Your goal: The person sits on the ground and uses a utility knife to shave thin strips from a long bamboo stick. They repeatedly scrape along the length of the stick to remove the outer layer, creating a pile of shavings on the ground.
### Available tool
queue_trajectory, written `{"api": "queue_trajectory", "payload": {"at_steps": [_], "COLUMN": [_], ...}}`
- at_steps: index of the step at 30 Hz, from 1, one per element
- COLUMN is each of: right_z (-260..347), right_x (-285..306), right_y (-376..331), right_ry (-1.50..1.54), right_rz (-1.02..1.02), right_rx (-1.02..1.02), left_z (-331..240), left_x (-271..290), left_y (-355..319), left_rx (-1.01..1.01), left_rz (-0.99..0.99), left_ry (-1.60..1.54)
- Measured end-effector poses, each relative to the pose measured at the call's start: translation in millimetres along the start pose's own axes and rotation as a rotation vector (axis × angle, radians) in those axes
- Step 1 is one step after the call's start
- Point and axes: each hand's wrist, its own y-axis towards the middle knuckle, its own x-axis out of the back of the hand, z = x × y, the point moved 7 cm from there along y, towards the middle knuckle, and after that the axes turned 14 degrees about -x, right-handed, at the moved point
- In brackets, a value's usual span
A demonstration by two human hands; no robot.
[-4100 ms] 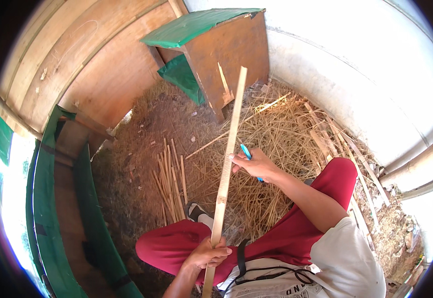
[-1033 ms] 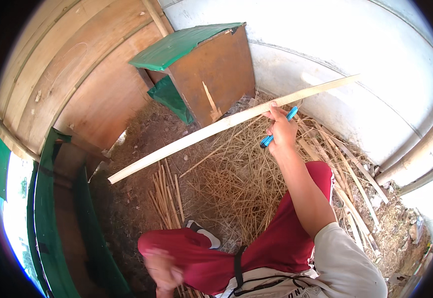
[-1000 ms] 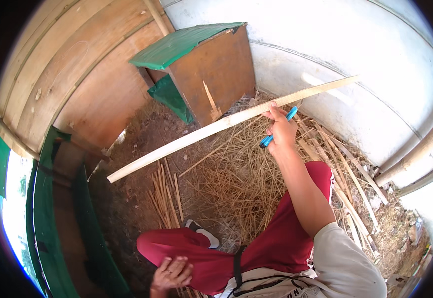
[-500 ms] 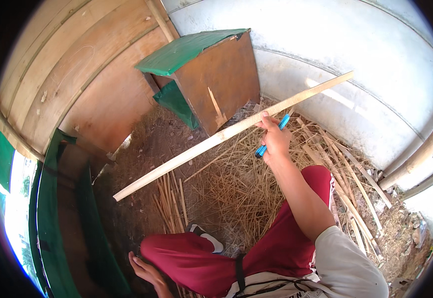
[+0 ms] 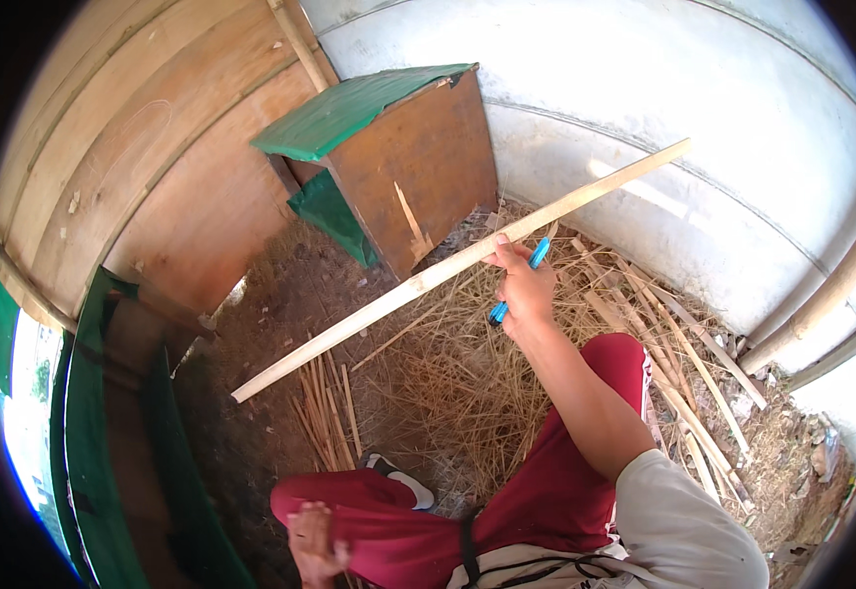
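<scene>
My right hand [image 5: 526, 285] is closed, pinching a long pale strip of split bamboo or wood [image 5: 379, 306] near its middle. Inside the same fist lies a slim blue-handled tool [image 5: 540, 253], with what looks like a thin blade at its upper end. The strip slants from low on the left to high on the right, in front of the body. Over my bent left knee, my left hand [image 5: 316, 542] is smeared by motion. Nothing shows in it, and its fingers cannot be made out clearly.
A brown wooden box with a green cover [image 5: 413, 157] stands in the corner. Straw [image 5: 467, 393] covers the ground ahead. Bamboo strips [image 5: 328, 412] lie by my left foot, and more sticks [image 5: 683, 344] lie right. A white wall [image 5: 624, 88] and plywood wall [image 5: 182, 187] enclose the space.
My left hand has moved up and right, from beside the left knee to over it. The strip stays in my right hand, its slant slightly changed. The view has shifted a little.
</scene>
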Motion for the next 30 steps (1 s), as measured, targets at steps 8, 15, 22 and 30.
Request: {"api": "queue_trajectory", "payload": {"at_steps": [8, 15, 22, 30], "right_z": [-5, -8, 23, 29], "right_x": [-1, -5, -10, -34], "right_y": [8, 2, 2, -34], "right_ry": [-0.064, -0.062, -0.117, -0.374], "right_rz": [-0.014, 0.021, 0.157, 0.409], "right_rx": [0.054, 0.058, 0.283, 0.478], "left_z": [13, 103, 63, 42], "left_x": [4, -22, 49, 201], "left_y": [6, -77, 18, 163], "left_rx": [0.078, 0.864, 0.546, 0.075], "left_rz": [-0.113, -0.219, -0.308, -0.620], "left_ry": [-0.110, -0.019, 0.200, 0.616]}}
